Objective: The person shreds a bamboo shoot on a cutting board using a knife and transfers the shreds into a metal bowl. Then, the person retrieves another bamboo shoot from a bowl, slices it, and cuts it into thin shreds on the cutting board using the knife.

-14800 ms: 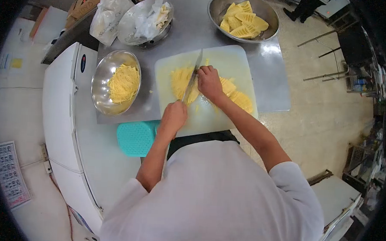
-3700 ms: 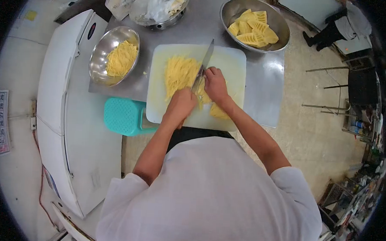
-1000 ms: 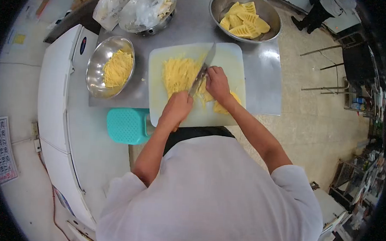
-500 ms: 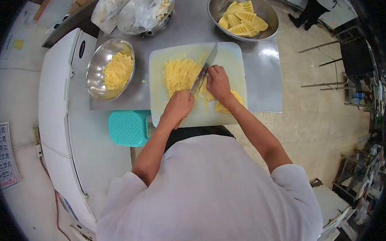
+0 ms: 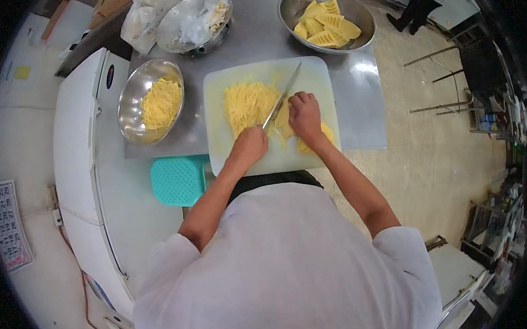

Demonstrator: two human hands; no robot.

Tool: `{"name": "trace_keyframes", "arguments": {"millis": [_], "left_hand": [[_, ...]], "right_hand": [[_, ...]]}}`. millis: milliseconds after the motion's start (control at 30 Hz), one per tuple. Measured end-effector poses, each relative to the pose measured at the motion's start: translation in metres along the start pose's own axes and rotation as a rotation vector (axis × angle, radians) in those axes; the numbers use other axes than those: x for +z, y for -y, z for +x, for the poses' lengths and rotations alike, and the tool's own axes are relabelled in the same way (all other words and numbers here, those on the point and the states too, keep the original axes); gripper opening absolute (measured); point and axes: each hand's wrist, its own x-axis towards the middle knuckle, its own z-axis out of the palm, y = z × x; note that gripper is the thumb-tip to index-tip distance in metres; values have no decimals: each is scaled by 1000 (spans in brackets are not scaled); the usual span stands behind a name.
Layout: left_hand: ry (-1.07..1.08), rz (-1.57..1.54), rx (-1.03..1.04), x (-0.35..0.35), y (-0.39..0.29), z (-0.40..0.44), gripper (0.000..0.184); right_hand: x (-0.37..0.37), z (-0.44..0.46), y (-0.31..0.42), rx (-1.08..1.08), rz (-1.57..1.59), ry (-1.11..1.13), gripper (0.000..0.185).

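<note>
My left hand (image 5: 249,145) is closed round the handle of a kitchen knife (image 5: 288,87), its blade pointing away across the white cutting board (image 5: 223,154). Just right of the blade, my right hand (image 5: 305,116) has curled fingers pressed on thin yellow bamboo shoot slices (image 5: 283,119). Left of the knife lies a heap of fine bamboo shoot shreds (image 5: 246,105). Another yellow bamboo shoot piece (image 5: 328,132) sits by my right wrist, partly covered by it.
A steel bowl (image 5: 131,106) of shreds stands left of the board. Large bamboo shoot pieces (image 5: 328,23) fill a bowl (image 5: 369,37) at the back right. A bowl with plastic bags (image 5: 196,26) is back left. A turquoise basket (image 5: 177,181) lies below the table edge.
The knife's handle end has shifted slightly right and towards me, and the blade is turned more edge-on. My right hand has moved slightly right, away from the blade.
</note>
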Motion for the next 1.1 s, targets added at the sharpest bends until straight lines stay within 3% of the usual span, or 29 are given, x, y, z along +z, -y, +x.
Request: {"name": "trace_keyframes", "arguments": {"millis": [400, 800, 900, 1100], "left_hand": [[20, 96, 22, -16, -13, -25, 24], [68, 165, 38, 18, 7, -5, 24], [94, 130, -3, -22, -25, -26, 24], [55, 136, 33, 6, -6, -11, 23]], "right_hand": [[1, -1, 5, -64, -111, -3, 16], [0, -3, 3, -73, -71, -65, 21], [3, -4, 0, -58, -79, -35, 23], [3, -4, -3, -67, -69, -45, 21]]}}
